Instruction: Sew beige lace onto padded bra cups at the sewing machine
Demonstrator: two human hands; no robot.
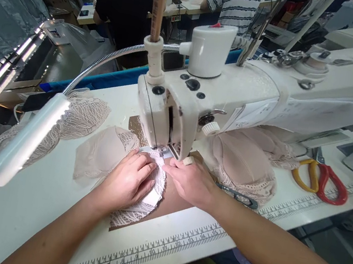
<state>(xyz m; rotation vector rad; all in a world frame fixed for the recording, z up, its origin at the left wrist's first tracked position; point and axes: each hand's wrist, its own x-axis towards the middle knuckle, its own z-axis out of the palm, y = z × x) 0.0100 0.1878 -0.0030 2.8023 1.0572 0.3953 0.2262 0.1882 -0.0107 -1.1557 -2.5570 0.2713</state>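
Note:
A white lace bra cup [155, 195] lies under the needle area of a white sewing machine [165, 116], its scalloped edge facing right. My left hand [132, 176] rests on the cup with bent fingers close together, pressing and gripping the fabric just before the presser foot. On the right side, my right hand [190, 180] is closed, with thumb and index finger at the cup's edge beside the foot. The needle itself is hard to make out. A beige bra cup [101, 150] with lace trim lies left of my left hand.
Lace pieces [84, 113] lie at the left under a lit lamp [24, 141]. Beige bra cups [240, 154], dark thread snips [240, 197] and red-and-yellow-handled scissors [331, 184] lie to the right. A ruler strip [156, 249] marks the front edge. Two people sit beyond.

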